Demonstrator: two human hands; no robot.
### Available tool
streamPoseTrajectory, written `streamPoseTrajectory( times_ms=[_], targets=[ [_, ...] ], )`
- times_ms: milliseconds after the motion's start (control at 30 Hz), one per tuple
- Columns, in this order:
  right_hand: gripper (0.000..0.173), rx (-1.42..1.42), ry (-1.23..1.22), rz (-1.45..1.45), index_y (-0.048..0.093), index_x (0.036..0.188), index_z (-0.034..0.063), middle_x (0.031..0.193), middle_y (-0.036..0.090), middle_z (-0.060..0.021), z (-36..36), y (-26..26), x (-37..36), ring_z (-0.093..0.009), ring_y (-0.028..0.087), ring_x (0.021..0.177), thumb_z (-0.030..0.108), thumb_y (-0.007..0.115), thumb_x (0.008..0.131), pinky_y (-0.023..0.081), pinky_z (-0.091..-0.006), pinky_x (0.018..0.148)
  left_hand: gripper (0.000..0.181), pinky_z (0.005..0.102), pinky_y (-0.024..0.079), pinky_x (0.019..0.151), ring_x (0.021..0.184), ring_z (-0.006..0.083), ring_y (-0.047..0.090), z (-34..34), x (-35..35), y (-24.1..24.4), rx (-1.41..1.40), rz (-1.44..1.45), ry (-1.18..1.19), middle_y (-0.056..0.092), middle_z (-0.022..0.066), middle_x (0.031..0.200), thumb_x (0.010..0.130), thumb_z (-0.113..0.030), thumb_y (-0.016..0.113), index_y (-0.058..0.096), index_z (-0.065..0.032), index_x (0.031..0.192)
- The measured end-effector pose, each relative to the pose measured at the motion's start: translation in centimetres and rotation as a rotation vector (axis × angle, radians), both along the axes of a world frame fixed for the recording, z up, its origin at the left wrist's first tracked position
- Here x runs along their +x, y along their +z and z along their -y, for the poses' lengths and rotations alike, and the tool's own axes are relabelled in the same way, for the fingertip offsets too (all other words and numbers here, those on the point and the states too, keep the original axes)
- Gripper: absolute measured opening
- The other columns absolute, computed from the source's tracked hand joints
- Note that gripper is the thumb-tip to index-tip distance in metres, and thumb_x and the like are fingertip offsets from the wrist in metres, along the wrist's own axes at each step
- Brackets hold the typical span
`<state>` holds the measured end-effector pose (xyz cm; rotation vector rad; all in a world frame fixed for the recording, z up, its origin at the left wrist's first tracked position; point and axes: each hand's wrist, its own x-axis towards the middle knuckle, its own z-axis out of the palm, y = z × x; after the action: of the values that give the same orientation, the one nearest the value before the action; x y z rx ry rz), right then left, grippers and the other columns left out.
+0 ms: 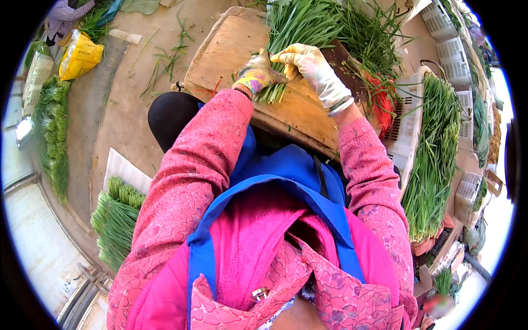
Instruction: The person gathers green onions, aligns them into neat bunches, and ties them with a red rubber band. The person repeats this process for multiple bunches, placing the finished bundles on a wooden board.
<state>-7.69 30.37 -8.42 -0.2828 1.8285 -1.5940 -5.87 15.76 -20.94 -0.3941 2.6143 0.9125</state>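
A bunch of long green leafy stalks, apparently garlic chives point(303, 24), lies over the wooden board point(231, 45) in front of me. My left hand point(260, 71), in a stained patterned glove, grips the bunch near its cut ends, which stick out below the palm. Close beside it is my right hand point(309, 68), in a whitish glove, its fingers curled near the stalks. Whether anything thin is pinched in those fingers is hidden. A looser heap of chives point(367, 45) spreads at the board's far right, with red plastic strands point(381, 105) hanging beside it.
To my right stands a white plastic crate point(406, 123) with chives point(433, 165) piled along it; more crates point(453, 60) line the far right. Bundled chives point(117, 222) lie at left near a white sheet point(126, 169). Further off are a yellow bag point(81, 55) and a person's sleeve point(70, 16).
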Motion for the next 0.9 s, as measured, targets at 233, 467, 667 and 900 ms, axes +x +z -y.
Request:
streamPoseTrajectory(
  times_ms=[233,467,667,900],
  targets=[
    [0.016,-0.264,0.015,0.087,0.067,0.096,0.0046,0.084,0.067,-0.0029,0.2,-2.7,-2.6,-0.005,0.055,0.063,0.016,0.058,0.090,0.044,-0.0195,0.055,0.064,0.0356,0.048,0.085,0.101,0.0224,0.056,-2.3,-1.1,1.6,0.016,-0.440,0.028,0.058,0.0071,0.110,0.067,-0.046,0.077,0.053,-0.0123,0.115],
    [0.014,-0.125,-0.111,0.119,0.066,0.085,0.0016,0.063,0.057,0.0006,0.8,-1.9,-1.6,-0.005,0.044,0.047,0.009,0.054,0.086,0.035,-0.0197,0.042,0.085,0.0381,0.043,0.098,0.122,0.0305,0.047,-2.2,-3.8,-5.5,-0.067,-0.090,0.061,0.047,0.0130,0.134,0.066,-0.055,0.074,0.040,-0.0138,0.132],
    [0.023,0.250,-0.084,0.116,0.068,0.085,0.0048,0.068,0.061,-0.0014,-8.1,-10.0,1.9,-0.010,0.053,0.053,0.018,0.049,0.086,0.040,-0.0220,0.043,0.114,0.0389,0.037,0.105,0.128,0.0374,0.040,-3.8,-0.5,5.6,-0.206,0.095,0.047,0.037,0.0229,0.141,0.064,-0.039,0.083,0.012,-0.0062,0.148],
    [0.040,0.086,-0.298,-0.011,0.067,0.101,0.0057,0.090,0.068,-0.0047,-5.4,-10.1,0.0,-0.017,0.064,0.072,0.042,0.058,0.086,0.050,-0.0290,0.065,0.071,0.0432,0.040,0.100,0.122,0.0370,0.046,-0.6,-3.0,0.2,1.239,0.138,0.612,0.042,0.0230,0.137,0.085,-0.032,0.054,0.025,-0.0003,0.142]
  ],
)
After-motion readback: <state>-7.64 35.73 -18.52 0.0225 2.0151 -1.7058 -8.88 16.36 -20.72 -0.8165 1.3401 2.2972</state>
